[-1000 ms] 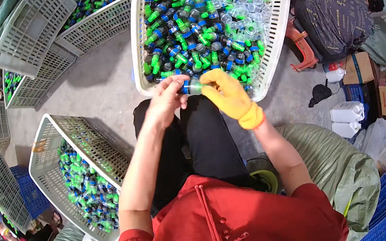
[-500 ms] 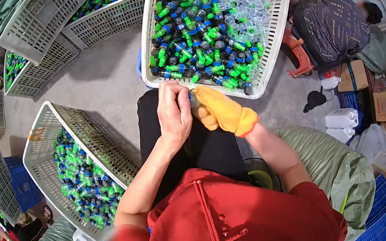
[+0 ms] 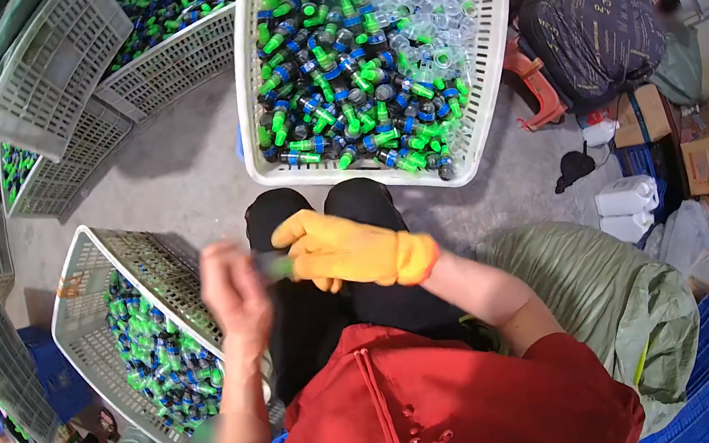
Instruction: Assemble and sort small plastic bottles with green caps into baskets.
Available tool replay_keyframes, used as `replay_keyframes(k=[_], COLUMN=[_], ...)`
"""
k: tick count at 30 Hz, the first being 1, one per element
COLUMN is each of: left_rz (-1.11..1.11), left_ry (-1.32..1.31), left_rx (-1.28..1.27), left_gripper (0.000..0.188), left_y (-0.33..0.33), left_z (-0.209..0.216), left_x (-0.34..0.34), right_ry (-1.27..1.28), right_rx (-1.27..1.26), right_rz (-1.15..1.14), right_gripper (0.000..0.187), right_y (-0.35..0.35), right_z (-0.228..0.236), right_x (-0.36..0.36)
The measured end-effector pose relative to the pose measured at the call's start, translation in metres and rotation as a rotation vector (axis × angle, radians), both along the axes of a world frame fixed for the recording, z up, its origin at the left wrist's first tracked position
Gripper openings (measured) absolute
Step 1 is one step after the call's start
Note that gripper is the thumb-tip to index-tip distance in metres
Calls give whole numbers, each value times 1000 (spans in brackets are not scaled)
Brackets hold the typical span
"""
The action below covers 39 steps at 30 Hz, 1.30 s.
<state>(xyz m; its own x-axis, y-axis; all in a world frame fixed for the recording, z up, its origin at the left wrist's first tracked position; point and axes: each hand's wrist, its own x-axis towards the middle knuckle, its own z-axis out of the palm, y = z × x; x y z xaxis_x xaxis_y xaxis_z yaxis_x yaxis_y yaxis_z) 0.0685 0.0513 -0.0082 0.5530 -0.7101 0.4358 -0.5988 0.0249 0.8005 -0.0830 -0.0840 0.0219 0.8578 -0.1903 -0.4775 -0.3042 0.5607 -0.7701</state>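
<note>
A small cylindrical piece point(image 3: 276, 267), greyish with a green end, is smeared by motion between my two hands over my lap. My bare left hand point(image 3: 235, 294) is blurred, with its fingers drawn together at the grey end. At the green end are the bent fingers of my right hand point(image 3: 344, 246), which wears a yellow glove; its topmost finger points left. Ahead, a big white crate point(image 3: 470, 135) holds many small black pieces with blue rings and green tips, plus clear plastic caps point(image 3: 414, 6). Similar pieces fill another white crate point(image 3: 85, 353) at my left.
More grey crates point(image 3: 177, 74) of such pieces stand at the far left. An orange-red stool point(image 3: 534, 85), a dark sack point(image 3: 591, 26), white jugs point(image 3: 626, 197) and cartons point(image 3: 646, 114) line the right. Green sacking point(image 3: 567, 291) lies beside my right arm.
Both hands have come left and closer to my body, with the left hand drawing apart from the glove. The small piece now shows between them. The whole view has shifted slightly.
</note>
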Motion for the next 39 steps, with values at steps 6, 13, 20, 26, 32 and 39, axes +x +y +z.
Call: replay_keyframes(k=[6,13,20,26,32,39], left_rz=[285,-254,-341,-566,-736,-599], left_ry=[-506,-740,-853,49,138,111], left_rx=[783,266,396,350,406,473], left_gripper=[12,40,33,37,35,35], left_y=[90,-164,-231,-175,-128,-96], left_z=[-15,-59,-91,-56,-25,-23], left_x=[107,35,42,7,-35,-29], right_ry=[264,605,60,135,132,3], right_rx=[-1075,-2227,-2222,-1153,-731,-449], right_rz=[-392,94,-106,-442,-308,-328], right_gripper=[35,24,18,15,26,37], right_y=[-143,-252,-250,-175,-116,-76], right_z=[-9,-50,-49,-36,-43,-30], right_x=[-50,-81,-91,-77,-48,-55])
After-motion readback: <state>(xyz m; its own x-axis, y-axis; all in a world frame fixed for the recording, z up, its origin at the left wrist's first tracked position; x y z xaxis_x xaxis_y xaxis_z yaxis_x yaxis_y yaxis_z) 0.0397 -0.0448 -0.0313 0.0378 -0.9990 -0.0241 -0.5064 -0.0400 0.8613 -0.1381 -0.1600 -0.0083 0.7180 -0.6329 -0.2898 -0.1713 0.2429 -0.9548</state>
